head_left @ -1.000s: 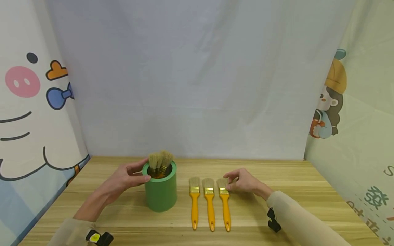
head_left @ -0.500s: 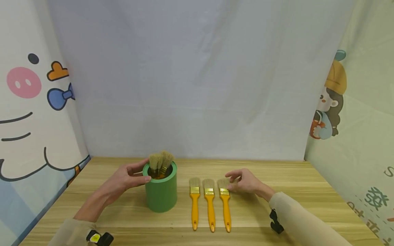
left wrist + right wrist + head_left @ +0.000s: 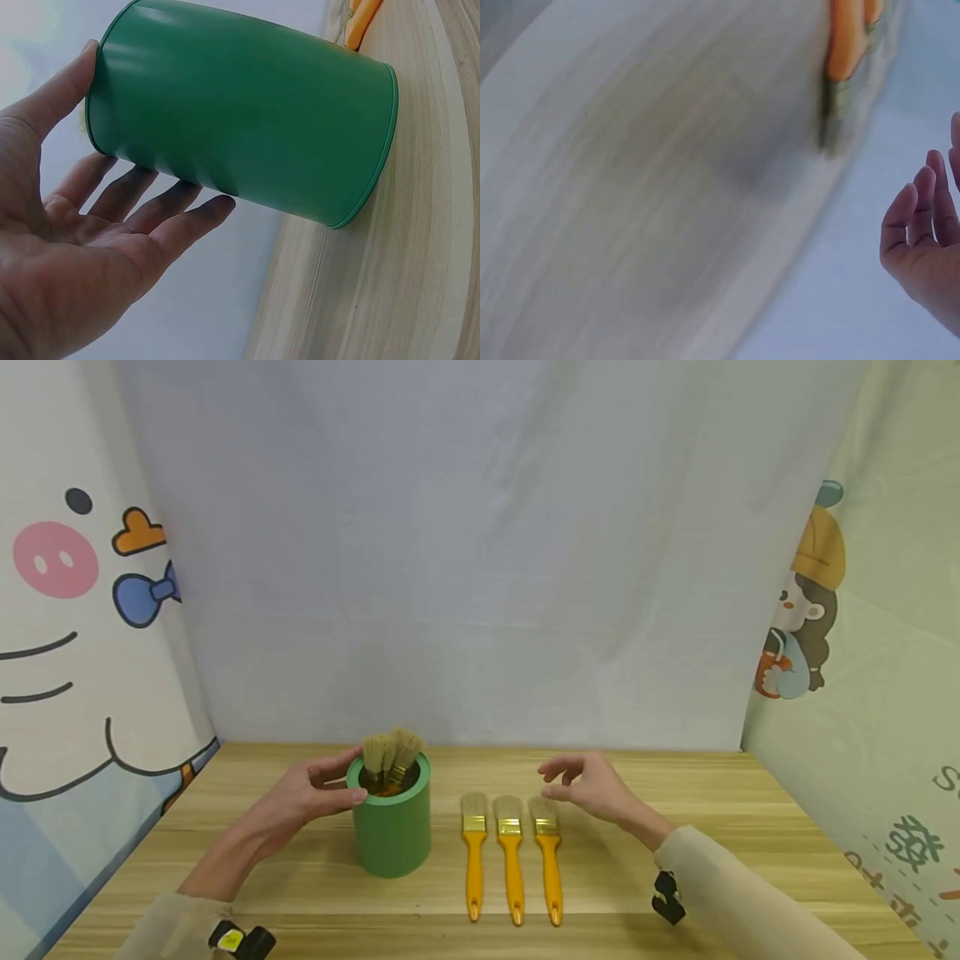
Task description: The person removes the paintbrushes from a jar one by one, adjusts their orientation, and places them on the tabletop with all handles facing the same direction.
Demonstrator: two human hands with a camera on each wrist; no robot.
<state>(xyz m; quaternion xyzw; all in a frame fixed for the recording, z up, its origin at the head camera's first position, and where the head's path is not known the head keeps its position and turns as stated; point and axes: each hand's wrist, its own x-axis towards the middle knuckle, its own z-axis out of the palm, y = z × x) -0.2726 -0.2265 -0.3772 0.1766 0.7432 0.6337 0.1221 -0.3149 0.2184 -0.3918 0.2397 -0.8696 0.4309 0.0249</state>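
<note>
A green cylindrical can (image 3: 392, 839) stands upright with several paintbrushes (image 3: 392, 753) in it, bristles up. My left hand (image 3: 303, 793) holds the can from its left side, thumb at the rim; in the left wrist view the other fingers (image 3: 191, 225) lie along the wall. Three paintbrushes with orange handles lie side by side on the table, bristles away from me: the left brush (image 3: 475, 860), the middle brush (image 3: 512, 864) and the right brush (image 3: 550, 864). My right hand (image 3: 592, 787) hovers above the right brush's bristles, fingers loosely bent, with nothing in it.
All of this is on a wooden table (image 3: 645, 893). A pale cloth (image 3: 480, 568) hangs behind its far edge. Printed cloths with cartoon figures stand at the left and right sides.
My right hand has lifted off the right brush's bristles, moving up and slightly away. My left hand, the can and the three lying brushes stay where they were.
</note>
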